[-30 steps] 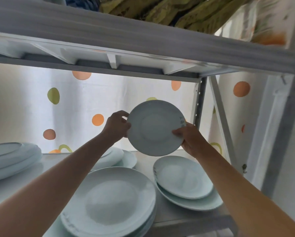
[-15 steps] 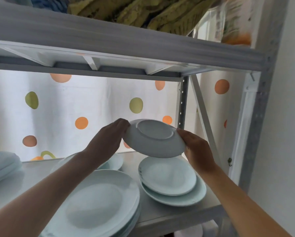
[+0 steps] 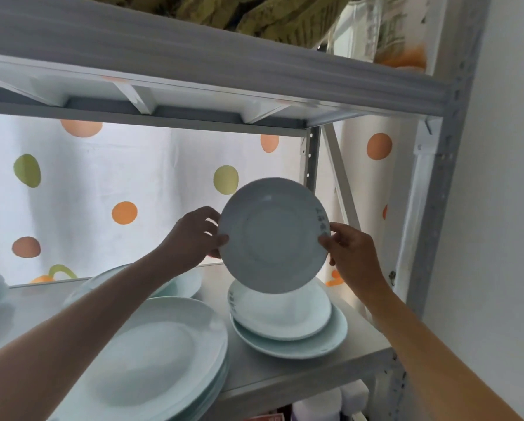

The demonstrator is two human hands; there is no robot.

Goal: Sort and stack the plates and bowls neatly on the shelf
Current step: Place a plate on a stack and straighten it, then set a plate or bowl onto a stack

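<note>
Held plate [image 3: 273, 235]: round, glossy pale ceramic, tilted up on edge above the right-hand stack [image 3: 288, 323], a dark print near its right rim.
Left hand [image 3: 191, 238]: pinches the plate's left rim.
Right hand [image 3: 350, 253]: grips the right rim.
Right-hand stack: two smooth shallow plates on the grey metal shelf [image 3: 300, 372].
Large stack [image 3: 151, 360]: broad plates, left of that stack.
</note>
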